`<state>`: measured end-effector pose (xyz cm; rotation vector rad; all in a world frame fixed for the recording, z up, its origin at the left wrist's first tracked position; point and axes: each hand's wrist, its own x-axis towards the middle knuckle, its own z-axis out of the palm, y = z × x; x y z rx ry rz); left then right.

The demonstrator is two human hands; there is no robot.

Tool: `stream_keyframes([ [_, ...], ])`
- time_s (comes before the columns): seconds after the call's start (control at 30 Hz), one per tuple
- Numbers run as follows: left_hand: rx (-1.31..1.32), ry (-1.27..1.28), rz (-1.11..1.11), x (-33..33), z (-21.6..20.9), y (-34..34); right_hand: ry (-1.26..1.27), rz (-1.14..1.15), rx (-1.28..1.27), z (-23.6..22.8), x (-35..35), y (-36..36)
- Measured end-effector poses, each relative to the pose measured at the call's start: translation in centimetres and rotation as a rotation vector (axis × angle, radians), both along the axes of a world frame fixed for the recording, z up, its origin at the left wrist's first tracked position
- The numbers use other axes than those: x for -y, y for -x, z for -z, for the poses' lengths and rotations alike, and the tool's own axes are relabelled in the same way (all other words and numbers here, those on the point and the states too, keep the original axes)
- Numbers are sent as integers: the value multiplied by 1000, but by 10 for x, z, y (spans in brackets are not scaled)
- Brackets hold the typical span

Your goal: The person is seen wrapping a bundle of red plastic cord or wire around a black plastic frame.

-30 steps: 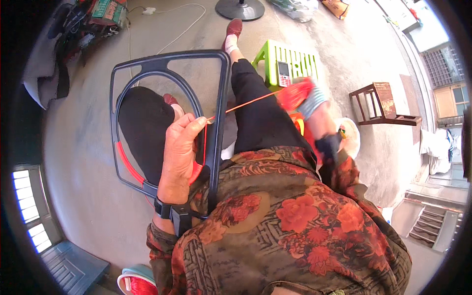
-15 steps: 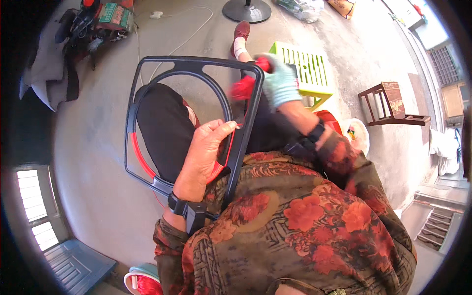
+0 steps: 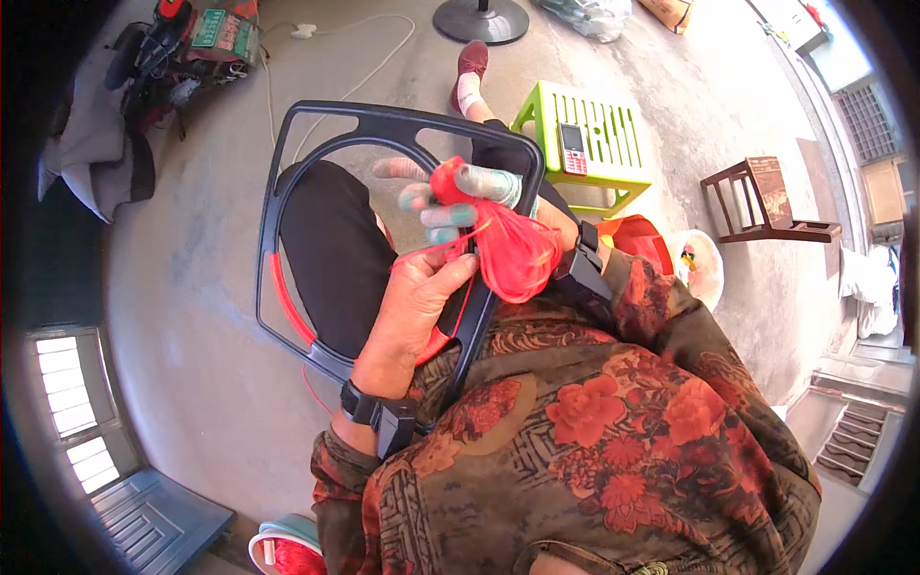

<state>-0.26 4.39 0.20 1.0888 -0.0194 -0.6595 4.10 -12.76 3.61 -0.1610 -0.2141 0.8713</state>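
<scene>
A dark plastic frame (image 3: 412, 117) with a rounded inner ring rests tilted over my lap. Red cord is wound round parts of its ring, as on the left-hand stretch (image 3: 292, 307). My bare left hand (image 3: 402, 311) is closed, thumb and fingers pinching the ring's right side and the red cord there. My right hand (image 3: 491, 182), in a pale green glove with some bare fingertips, is at the frame's right side, its fingers reaching into the opening. It grips a loose bundle of red cord (image 3: 517, 254), whose knotted top pokes out between the fingers.
A green plastic stool (image 3: 613, 134) with a phone (image 3: 573, 149) on it stands ahead right. Beside it are an orange-red container (image 3: 637, 240), a white bowl (image 3: 707, 268) and a small wooden chair (image 3: 767, 196). A bucket (image 3: 259, 551) with red cord sits lower left.
My right hand has come back from beyond the frame's right edge, bringing the red bundle to the ring beside my left hand. The frame has shifted slightly.
</scene>
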Motion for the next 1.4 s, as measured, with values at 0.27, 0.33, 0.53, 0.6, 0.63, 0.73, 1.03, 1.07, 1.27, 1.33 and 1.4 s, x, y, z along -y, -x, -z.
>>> stream_keyframes([
  [0.27,63,-98,-237,-8,-18,-1,651,314,105,66,9,-29],
  [0.33,12,-89,-226,-17,-24,-3,341,580,47,57,21,-24],
  [0.53,-43,-35,-220,-35,-6,-10,307,747,-50,21,94,8],
  [0.6,-40,-42,-255,-32,-8,-8,221,791,-34,34,141,23],
  [0.63,-40,-48,-288,-31,-7,-8,290,807,9,20,148,37],
  [0.73,-61,27,-354,-29,-7,-9,232,669,72,22,177,56],
  [1.03,-49,106,-257,-29,-3,-13,883,835,-51,61,174,31],
  [1.07,-46,94,-233,-27,-4,-15,1284,903,-11,73,179,24],
  [1.27,-58,109,-123,-11,-1,-12,1919,1001,629,44,60,-24],
  [1.33,-128,48,-61,-2,-2,-10,1420,1035,516,62,24,-40],
  [1.4,-135,66,-4,2,-3,-10,1116,861,222,59,-5,-38],
])
